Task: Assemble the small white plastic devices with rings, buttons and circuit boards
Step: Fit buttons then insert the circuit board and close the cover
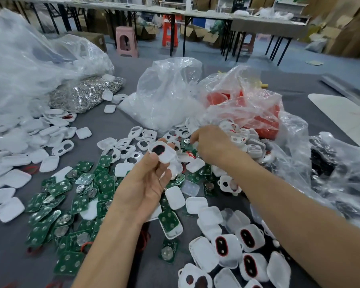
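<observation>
Fingers (153, 163) of our left hand (142, 183), palm up, pinched a white shell (164, 152) above the tabletop's (112, 125) middle. Our right hand (213, 145) reached palm-down into the parts pile (175, 135); we couldn't tell its grip.

Small assembly workshop, warehouse-type floor. Near: grey worktable (116, 123) heaped with bulk parts: green circuit boards (79, 204), white shells (17, 179), bagged metal rings (85, 94). Far: rows of folding tables (268, 23), cardboard boxes (351, 28), plastic stools (126, 41).
</observation>
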Demonstrator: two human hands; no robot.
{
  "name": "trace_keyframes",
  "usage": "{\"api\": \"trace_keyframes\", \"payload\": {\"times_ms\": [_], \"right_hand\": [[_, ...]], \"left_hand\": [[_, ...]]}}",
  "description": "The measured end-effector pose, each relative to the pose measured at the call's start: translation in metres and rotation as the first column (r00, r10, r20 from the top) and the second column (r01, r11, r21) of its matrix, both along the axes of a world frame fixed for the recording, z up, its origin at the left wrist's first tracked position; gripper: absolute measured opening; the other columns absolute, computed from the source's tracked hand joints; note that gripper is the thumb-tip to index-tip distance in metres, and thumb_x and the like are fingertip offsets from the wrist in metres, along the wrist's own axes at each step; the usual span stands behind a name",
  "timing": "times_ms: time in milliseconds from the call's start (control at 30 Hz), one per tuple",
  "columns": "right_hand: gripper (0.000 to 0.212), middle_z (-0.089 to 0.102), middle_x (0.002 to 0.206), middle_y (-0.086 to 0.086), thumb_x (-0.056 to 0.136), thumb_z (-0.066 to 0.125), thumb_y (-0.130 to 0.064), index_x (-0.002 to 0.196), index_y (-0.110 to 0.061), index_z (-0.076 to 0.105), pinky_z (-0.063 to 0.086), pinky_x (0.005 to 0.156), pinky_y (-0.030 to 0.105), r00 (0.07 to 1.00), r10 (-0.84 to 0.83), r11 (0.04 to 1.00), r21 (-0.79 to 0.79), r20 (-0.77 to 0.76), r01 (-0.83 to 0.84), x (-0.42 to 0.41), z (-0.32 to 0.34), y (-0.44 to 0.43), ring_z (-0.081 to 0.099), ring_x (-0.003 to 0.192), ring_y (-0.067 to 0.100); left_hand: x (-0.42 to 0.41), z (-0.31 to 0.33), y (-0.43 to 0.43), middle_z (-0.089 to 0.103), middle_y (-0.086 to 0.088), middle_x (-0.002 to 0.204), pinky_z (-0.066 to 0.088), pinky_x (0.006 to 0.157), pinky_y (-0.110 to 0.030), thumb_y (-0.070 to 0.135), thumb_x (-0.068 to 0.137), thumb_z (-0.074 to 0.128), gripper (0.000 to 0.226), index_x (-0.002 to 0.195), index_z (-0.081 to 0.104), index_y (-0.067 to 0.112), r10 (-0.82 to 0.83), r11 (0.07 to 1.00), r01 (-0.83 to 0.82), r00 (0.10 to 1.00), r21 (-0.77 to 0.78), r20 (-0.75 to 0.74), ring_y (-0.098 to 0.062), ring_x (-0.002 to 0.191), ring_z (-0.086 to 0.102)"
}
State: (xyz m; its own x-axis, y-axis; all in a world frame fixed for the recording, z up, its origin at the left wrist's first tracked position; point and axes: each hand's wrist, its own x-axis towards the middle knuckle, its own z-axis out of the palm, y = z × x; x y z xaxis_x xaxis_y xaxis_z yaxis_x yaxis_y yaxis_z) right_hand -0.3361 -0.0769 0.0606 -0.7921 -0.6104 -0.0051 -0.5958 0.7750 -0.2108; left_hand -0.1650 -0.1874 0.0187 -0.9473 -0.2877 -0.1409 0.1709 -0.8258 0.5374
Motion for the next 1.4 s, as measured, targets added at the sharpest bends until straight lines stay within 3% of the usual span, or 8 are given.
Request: {"api": "trace_keyframes", "payload": {"times_ms": [133,267,400,500,600,867,1100,1400], "right_hand": [[0.029,0.074,0.109,0.01,0.091,0.059,0.003,0.109,-0.014,0.075,0.06,0.088,0.041,0.99,0.015,0.993,0.115,-0.139,0.001,-0.012,-0.008,-0.007,0.07,0.098,0.03],[0.021,0.078,0.094,0.004,0.091,0.065,-0.005,0.094,-0.019,0.081,0.059,0.084,0.035,0.989,-0.105,0.983,-0.161,-0.107,0.087,-0.016,-0.008,0.014,0.072,0.088,0.024],[0.01,0.077,0.076,0.003,0.074,0.088,-0.011,0.073,-0.016,0.079,0.062,0.075,0.031,0.883,-0.024,0.563,-0.723,0.469,0.4,0.01,0.002,0.047,0.073,0.074,0.02],[0.009,0.076,0.078,0.01,0.07,0.087,-0.016,0.069,-0.01,0.08,0.064,0.08,0.035,0.703,0.242,0.253,-0.743,0.669,0.619,0.042,-0.003,0.069,0.072,0.073,0.02],[0.026,0.078,0.091,0.007,0.077,0.074,0.009,0.087,-0.013,0.083,0.063,0.079,0.031,0.632,0.362,0.152,-0.713,0.685,0.685,0.071,-0.013,0.091,0.075,0.083,0.019],[0.032,0.075,0.075,0.008,0.086,0.068,0.011,0.077,-0.017,0.082,0.058,0.062,0.025,0.698,0.211,0.199,-0.729,0.684,0.654,0.098,-0.027,0.118,0.069,0.066,0.018],[0.027,0.076,0.07,0.008,0.082,0.076,0.007,0.072,-0.017,0.082,0.054,0.049,0.022,0.723,0.199,0.165,-0.75,0.662,0.641,0.098,-0.025,0.122,0.068,0.056,0.014],[0.017,0.077,0.071,-0.003,0.08,0.083,-0.015,0.078,-0.031,0.081,0.06,0.059,0.032,0.86,0.048,0.442,-0.783,0.507,0.437,0.104,-0.022,0.12,0.072,0.061,0.011]], "left_hand": [[-0.002,-0.003,-0.005,0.071,-0.006,0.109,0.062,0.064,-0.022,0.016,0.085,0.063,0.037,0.121,0.068,0.009,0.02,0.999,-0.021,1.0,0.026,0.011,-0.009,0.071,0.069],[-0.004,-0.004,-0.004,0.075,-0.002,0.093,0.061,0.063,-0.022,0.015,0.084,0.064,0.026,0.108,0.074,0.011,0.019,1.0,-0.019,1.0,-0.021,0.022,-0.009,0.07,0.069],[-0.006,-0.005,0.004,0.078,-0.003,0.094,0.061,0.065,-0.023,0.012,0.084,0.064,0.023,0.097,0.083,0.015,-0.026,0.992,0.027,1.0,-0.12,0.005,-0.009,0.073,0.072],[-0.008,-0.004,0.011,0.077,-0.007,0.107,0.062,0.071,-0.024,0.009,0.085,0.066,0.026,0.104,0.082,0.015,-0.101,0.968,0.106,0.994,-0.226,0.033,-0.012,0.085,0.073],[-0.009,-0.003,0.022,0.074,-0.008,0.115,0.061,0.079,-0.027,0.006,0.08,0.078,0.032,0.11,0.08,0.016,-0.161,0.928,0.176,0.984,-0.329,0.072,-0.014,0.094,0.071],[-0.008,-0.01,0.059,0.073,-0.014,0.112,0.053,0.104,-0.044,0.003,0.082,0.071,0.048,0.129,0.067,0.012,-0.268,0.745,0.318,0.948,-0.587,0.173,-0.027,0.105,0.066],[-0.011,-0.016,0.062,0.076,-0.013,0.106,0.058,0.088,-0.035,-0.001,0.077,0.075,0.052,0.127,0.067,0.009,-0.278,0.717,0.316,0.947,-0.621,0.162,-0.025,0.093,0.07],[-0.012,-0.017,0.063,0.077,-0.014,0.108,0.058,0.087,-0.031,-0.006,0.08,0.076,0.045,0.12,0.071,0.013,-0.27,0.691,0.294,0.952,-0.66,0.142,-0.025,0.097,0.072]]}}
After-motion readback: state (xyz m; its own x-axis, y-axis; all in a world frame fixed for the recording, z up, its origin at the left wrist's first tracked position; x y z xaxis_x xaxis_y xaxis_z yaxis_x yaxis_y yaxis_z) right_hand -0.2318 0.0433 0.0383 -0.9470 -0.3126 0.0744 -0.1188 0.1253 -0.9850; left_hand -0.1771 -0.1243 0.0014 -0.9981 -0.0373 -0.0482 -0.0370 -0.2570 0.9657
